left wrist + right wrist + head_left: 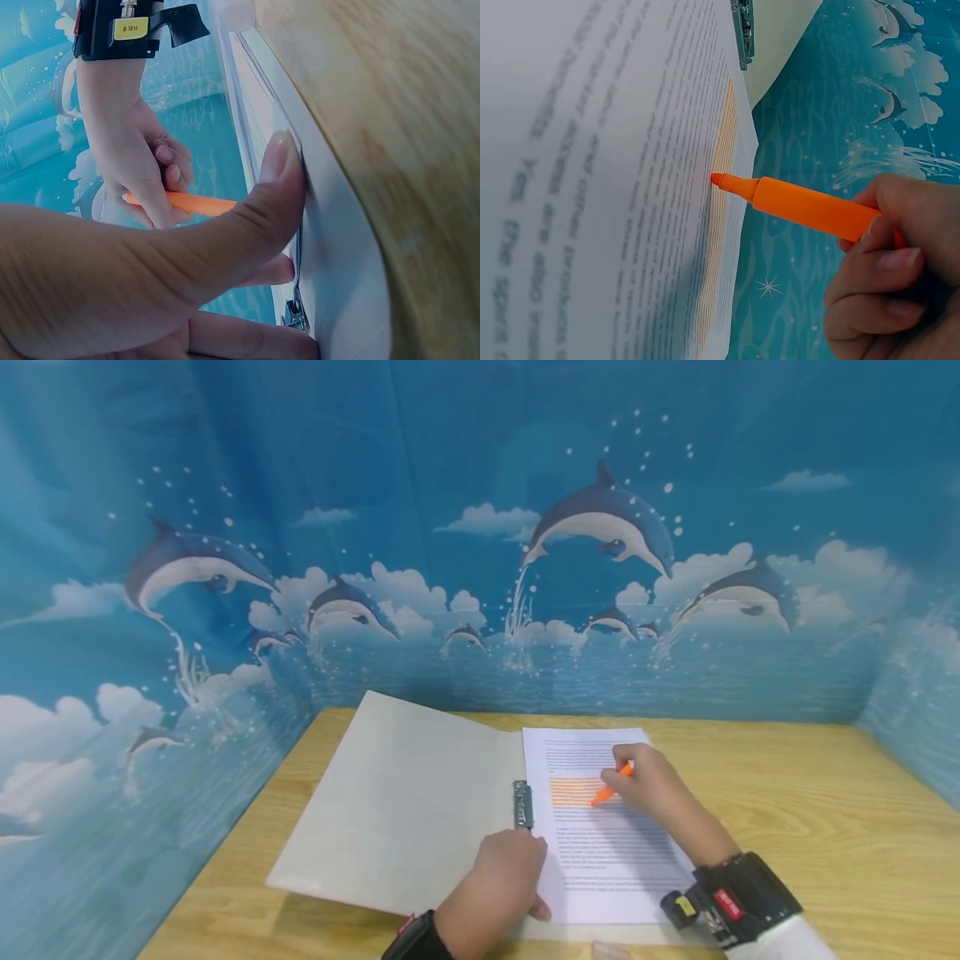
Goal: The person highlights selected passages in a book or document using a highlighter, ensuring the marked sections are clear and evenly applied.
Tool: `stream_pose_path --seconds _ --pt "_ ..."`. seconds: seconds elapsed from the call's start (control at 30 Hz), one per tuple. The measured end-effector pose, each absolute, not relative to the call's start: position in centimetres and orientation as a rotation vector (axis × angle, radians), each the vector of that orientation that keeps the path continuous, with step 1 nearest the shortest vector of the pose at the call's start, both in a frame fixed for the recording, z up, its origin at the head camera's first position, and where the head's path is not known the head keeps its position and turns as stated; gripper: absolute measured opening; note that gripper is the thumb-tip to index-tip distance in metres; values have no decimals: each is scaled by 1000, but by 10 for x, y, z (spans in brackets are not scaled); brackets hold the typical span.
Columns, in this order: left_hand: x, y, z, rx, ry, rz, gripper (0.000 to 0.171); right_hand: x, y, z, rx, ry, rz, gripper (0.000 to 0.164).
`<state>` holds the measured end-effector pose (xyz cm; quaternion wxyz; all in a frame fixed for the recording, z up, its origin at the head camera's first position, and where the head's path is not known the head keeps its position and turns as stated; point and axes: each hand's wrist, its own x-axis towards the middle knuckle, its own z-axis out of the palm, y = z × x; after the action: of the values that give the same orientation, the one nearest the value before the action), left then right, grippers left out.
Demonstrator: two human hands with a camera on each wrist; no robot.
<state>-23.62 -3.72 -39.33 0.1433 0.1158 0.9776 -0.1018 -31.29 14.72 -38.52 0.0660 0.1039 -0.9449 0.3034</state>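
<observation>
My right hand [640, 777] pinches an orange highlighter [810, 208], whose tip touches the printed page [611, 852] beside a block of orange-marked lines [724, 142]. The page lies on the right side of an opened folder [405, 802], next to its metal clip [522, 804]. Just below that clip, my left hand [498, 872] rests at the paper's left edge. Its thumb [281, 169] is stretched over the edge of the sheets in the left wrist view, with the other fingers partly hidden.
Underneath the folder is a wood-grain table [817, 802]. The folder's left cover stands slightly raised off it. A blue curtain [465, 460] printed with dolphins hangs behind and to the left. Black wrist straps [746, 897] sit on both arms.
</observation>
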Motion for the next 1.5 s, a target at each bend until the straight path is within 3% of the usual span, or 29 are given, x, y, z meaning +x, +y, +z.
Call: stream_pose_path --seconds 1.5 --pt "-232 -38 -387 362 2835 -257 68 -306 194 -383 222 -2860 949 33"
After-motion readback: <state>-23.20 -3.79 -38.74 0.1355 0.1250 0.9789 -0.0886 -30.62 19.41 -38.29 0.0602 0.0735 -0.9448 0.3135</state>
